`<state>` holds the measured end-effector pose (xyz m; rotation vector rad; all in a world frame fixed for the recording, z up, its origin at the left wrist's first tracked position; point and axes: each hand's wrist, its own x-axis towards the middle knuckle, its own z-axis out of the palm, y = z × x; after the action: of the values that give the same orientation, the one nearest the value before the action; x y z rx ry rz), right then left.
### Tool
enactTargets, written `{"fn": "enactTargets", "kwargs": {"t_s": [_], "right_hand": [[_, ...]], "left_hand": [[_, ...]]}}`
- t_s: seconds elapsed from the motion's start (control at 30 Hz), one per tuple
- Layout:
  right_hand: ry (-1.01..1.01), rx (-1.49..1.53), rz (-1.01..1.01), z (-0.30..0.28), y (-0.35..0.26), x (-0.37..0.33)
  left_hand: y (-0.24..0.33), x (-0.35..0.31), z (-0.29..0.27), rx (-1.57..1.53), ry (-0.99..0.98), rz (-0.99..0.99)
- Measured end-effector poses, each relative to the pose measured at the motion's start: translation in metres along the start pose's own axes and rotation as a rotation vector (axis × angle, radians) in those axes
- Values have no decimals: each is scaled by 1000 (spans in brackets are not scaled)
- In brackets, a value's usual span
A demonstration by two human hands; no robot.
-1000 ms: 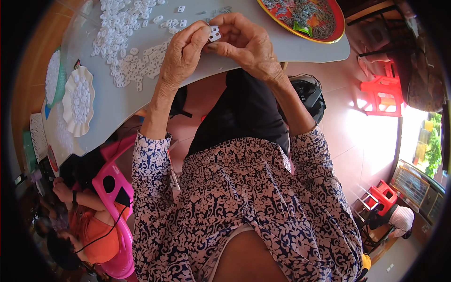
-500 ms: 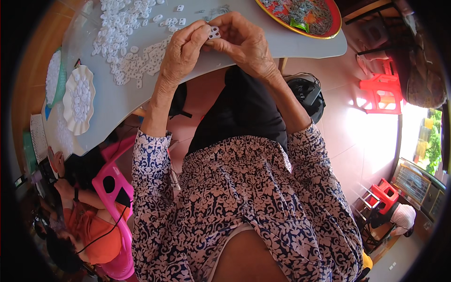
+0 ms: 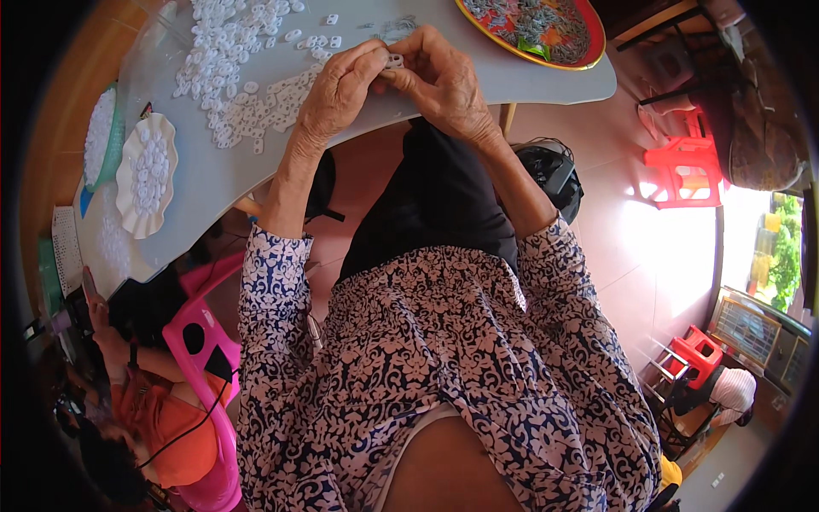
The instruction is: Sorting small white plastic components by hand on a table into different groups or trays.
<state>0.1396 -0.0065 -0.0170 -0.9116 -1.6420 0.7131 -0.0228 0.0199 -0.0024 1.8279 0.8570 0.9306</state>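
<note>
well, the grey table [image 3: 512,87] runs off the upper edge, as does the red tray [image 3: 554,65] to the right, likely set within easy reach. the white pile [image 3: 223,51] spreads left. over the near edge meet the left hand [image 3: 339,84] and right hand [image 3: 450,85], both pinching a white piece [image 3: 395,61] between their fingertips, perhaps to keep it steady. fingers hide most of it; the grey bits [image 3: 575,39] in the tray are too tangled to tell apart.

Left grip [image 3: 341,90] and right grip [image 3: 445,85] close together, fingers [image 3: 368,60] curled inward; forearms [image 3: 286,196] reaching forward.
</note>
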Motion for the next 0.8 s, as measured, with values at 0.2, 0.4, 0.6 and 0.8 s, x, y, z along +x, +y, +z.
{"fn": "enactTargets", "kwargs": {"t_s": [0.2, 0.4, 0.6, 0.8], "right_hand": [[-20, -20, -19, -5, -11, 0], [-18, -20, -35, -8, -12, -2], [-6, 2, -17, -8, -12, -4], [-6, -14, -11, -10, -12, -5]], "left_hand": [[4, 0, 1, -6, -32, -38], [9, 3, -1, -88, -119, -63], [10, 1, 2, -144, -101, -112], [11, 0, 4, -160, -98, -94]]}}
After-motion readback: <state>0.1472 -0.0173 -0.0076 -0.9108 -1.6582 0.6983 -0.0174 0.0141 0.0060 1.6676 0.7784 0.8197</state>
